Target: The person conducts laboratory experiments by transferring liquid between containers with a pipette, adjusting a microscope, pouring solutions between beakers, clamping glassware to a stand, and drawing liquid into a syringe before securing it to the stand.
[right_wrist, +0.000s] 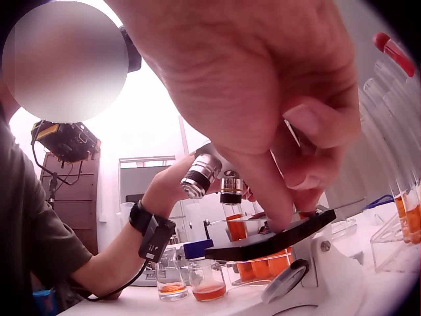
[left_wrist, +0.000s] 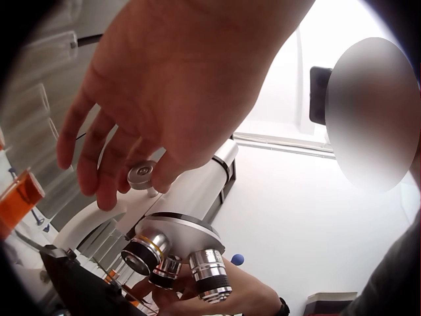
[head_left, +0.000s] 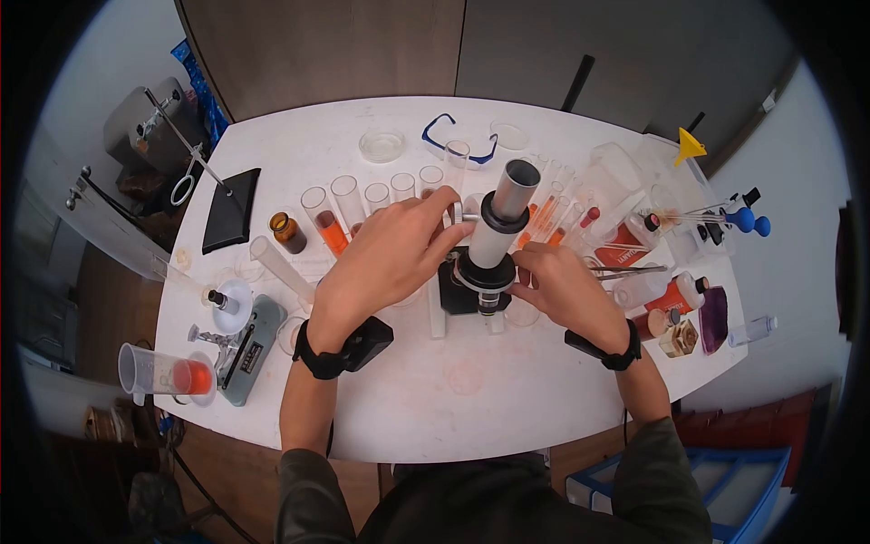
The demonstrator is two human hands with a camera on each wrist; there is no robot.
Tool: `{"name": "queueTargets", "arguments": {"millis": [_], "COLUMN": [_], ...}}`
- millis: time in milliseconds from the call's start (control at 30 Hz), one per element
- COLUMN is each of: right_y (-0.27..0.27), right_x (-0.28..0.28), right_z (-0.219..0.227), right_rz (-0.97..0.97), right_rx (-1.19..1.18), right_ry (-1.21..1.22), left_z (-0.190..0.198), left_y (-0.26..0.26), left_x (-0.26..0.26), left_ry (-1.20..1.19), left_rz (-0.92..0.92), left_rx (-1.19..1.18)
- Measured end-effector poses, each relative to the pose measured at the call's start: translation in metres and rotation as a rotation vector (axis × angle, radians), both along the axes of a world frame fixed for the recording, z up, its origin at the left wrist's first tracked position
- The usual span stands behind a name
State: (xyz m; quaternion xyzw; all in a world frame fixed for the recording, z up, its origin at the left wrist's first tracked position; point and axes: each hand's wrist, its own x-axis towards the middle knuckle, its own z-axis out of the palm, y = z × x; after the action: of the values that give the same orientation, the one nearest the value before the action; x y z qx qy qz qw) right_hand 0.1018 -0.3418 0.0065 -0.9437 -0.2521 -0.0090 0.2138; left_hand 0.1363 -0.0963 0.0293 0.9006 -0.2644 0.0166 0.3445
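Note:
A white microscope (head_left: 490,243) with a silver eyepiece tube stands upright on the table. My left hand (head_left: 399,245) is at its side; in the left wrist view, that hand's thumb and a finger pinch the round focus knob (left_wrist: 141,176), the other fingers loosely bent. Objective lenses (left_wrist: 210,273) hang below. My right hand (head_left: 562,281) is low on the opposite side. In the right wrist view, its thumb and bent fingertips touch the top of the black stage (right_wrist: 270,243), beneath the objectives (right_wrist: 200,175); anything between those fingertips is hidden.
Glass cylinders, some with orange liquid (head_left: 332,234), stand behind and left. Blue-rimmed goggles (head_left: 458,154) lie at the back. Bottles (head_left: 681,295) and tweezers (head_left: 630,270) are right. A balance (head_left: 252,352), beaker (head_left: 154,370) and ring stand (head_left: 232,208) are left.

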Motion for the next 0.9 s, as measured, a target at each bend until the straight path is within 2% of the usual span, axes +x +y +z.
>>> {"name": "queueTargets", "arguments": {"millis": [333, 900], "right_y": [-0.001, -0.005], "right_x": [0.013, 0.006], "right_z": [-0.001, -0.007], "right_rz": [0.050, 0.019], "right_rx": [-0.015, 0.042], "right_ry": [0.023, -0.021], "left_z": [-0.001, -0.001], "left_y": [0.000, 0.000], "left_x": [-0.001, 0.000], "left_ry": [-0.033, -0.042], "left_rz": [-0.008, -0.009], "left_rx": [-0.006, 0.012]}}
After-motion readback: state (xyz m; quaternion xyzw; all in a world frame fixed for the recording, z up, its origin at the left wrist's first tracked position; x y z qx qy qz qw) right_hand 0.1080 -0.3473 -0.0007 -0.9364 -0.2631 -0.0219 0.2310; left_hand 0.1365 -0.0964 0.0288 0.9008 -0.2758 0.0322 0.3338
